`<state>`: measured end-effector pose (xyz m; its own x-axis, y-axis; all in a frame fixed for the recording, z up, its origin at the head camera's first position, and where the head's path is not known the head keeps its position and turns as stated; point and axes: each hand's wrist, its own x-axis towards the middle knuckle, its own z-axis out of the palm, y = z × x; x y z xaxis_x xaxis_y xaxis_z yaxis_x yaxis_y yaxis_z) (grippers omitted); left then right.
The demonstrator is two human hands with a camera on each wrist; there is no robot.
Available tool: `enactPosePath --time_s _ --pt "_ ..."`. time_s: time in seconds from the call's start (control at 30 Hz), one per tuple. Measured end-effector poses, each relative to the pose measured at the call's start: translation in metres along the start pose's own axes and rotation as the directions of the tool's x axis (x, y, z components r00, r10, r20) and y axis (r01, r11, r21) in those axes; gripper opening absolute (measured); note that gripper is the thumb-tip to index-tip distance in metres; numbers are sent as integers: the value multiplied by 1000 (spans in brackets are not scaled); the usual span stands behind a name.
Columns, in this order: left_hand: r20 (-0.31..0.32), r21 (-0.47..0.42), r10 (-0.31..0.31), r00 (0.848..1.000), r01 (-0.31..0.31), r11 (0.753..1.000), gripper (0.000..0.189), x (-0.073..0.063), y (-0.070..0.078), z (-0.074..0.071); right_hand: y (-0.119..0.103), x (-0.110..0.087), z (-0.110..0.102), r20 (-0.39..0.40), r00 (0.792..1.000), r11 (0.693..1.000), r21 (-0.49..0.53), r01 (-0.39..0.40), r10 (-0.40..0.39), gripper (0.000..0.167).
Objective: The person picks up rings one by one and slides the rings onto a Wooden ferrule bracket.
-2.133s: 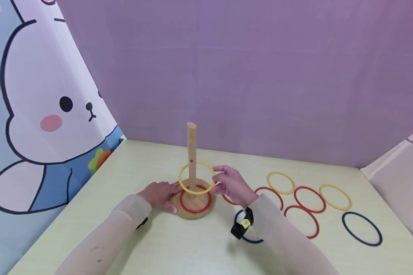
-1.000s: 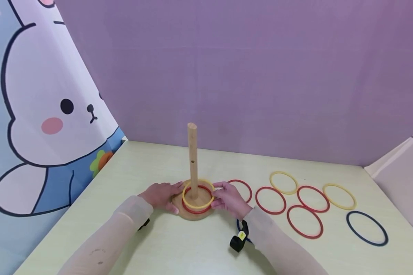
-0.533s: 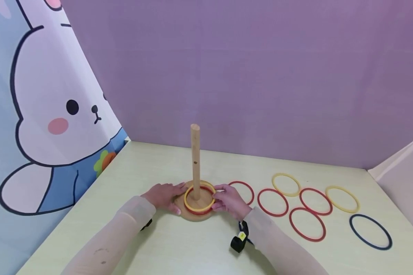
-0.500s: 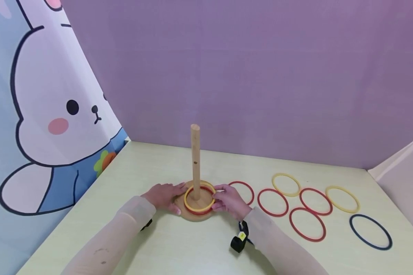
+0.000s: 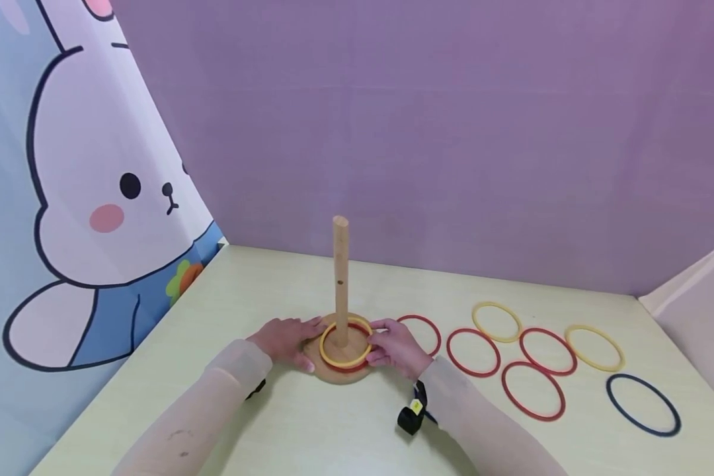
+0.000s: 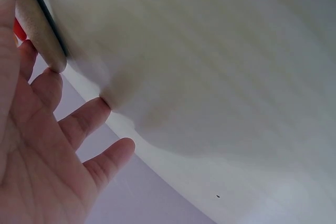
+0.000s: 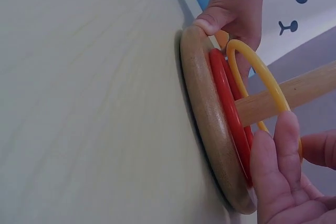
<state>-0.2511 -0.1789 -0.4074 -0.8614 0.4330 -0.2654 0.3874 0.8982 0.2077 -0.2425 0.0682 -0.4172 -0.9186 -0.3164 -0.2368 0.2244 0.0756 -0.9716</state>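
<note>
Grip on 1 yellow ring (image 7: 266,75) (part-hidden)

Left arm (image 5: 184,423) reaches in from the near left of the wooden stand (image 5: 341,264), right arm (image 5: 488,423) from the near right, both pretty stretched out. Left hand (image 5: 283,340) is parked on the stand's left edge, thumb on the near side, fingers loose, last two splayed clear of it. Right hand (image 5: 398,347) is at the right edge, fingers pointing in, thumb and fingertips pinching.
</note>
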Motion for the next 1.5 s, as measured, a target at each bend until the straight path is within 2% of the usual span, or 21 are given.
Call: enactPosePath --time_s 0.3,0.47,0.6,0.83,0.97,1.07,1.27,1.5 --pt "-13 0 0 1000 0 1000 87 -3 -6 0 -7 3 6 -21 1000 992 -122 5 -8 38" --pt "-6 -9 14 1000 -14 1000 87 -2 -3 0 -6 8 3 -68 997 977 -215 7 -22 36" --pt "-3 0 16 1000 -16 1000 87 -1 -1 0 -6 10 1 -90 995 949 -316 17 -48 34" --pt "-5 -7 15 1000 -15 1000 86 -1 -1 -1 -9 12 0 -64 994 869 -492 50 -94 30" --pt "-9 -5 21 1000 -21 1000 86 -2 0 -1 -10 14 0 -57 995 850 -526 38 -80 30" --pt "-4 -5 8 1000 -8 1000 86 -2 1 -1 -9 15 1 -54 996 844 -536 32 -73 31" --pt "-1 3 -10 1000 10 1000 87 -3 0 -1 -8 18 3 -42 997 813 -581 29 -65 32" --pt "3 12 13 1000 -13 1000 87 -1 -1 -1 -9 18 2 -37 996 791 -610 41 -80 30"
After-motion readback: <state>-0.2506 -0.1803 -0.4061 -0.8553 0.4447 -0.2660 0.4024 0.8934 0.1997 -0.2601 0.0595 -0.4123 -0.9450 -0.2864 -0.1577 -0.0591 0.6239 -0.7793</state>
